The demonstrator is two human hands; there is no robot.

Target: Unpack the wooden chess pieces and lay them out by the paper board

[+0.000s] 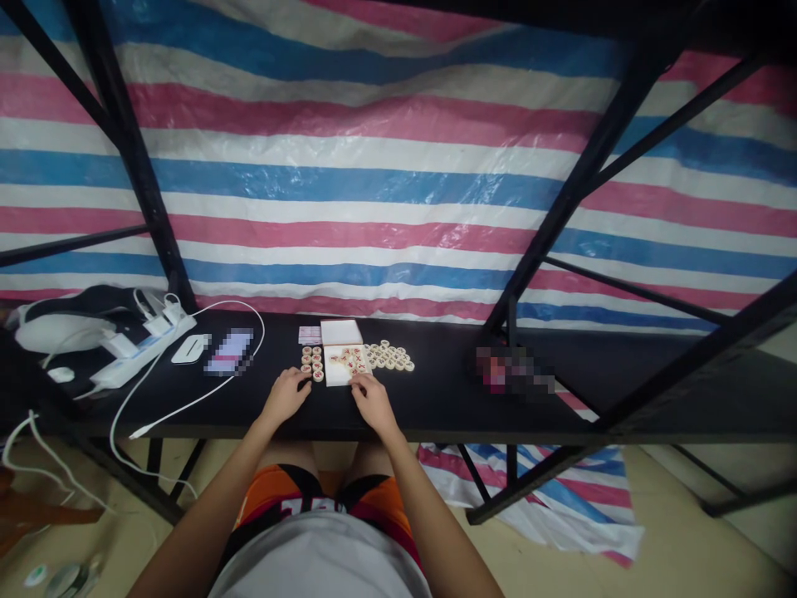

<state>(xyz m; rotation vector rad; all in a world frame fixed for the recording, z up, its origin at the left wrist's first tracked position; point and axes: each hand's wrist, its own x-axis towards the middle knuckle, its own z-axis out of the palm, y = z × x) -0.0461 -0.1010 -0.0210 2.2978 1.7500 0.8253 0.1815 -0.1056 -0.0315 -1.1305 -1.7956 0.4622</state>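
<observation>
My left hand (pixel 288 394) lies at the near end of two short columns of round xiangqi pieces (pixel 317 363) with red characters. Its fingers are curled together at the left column; anything between them is hidden. An open white box (pixel 337 375) sits between my hands, its lid (pixel 341 332) folded back. Loose red-marked pieces (pixel 356 363) lie inside. My right hand (pixel 372 397) reaches over the box's near right corner, thumb and fingers drawn close; what they pinch, if anything, cannot be made out. Right of the box, many pale pieces (pixel 390 357) are grouped flat on the black tabletop.
Behind the box's left side lies a small printed stack (pixel 310 335). Further left are a blurred phone (pixel 229 352), a white device (pixel 191 349), a power strip (pixel 143 349) and cables. A blurred item (pixel 507 369) stands right, near black frame bars (pixel 529 262).
</observation>
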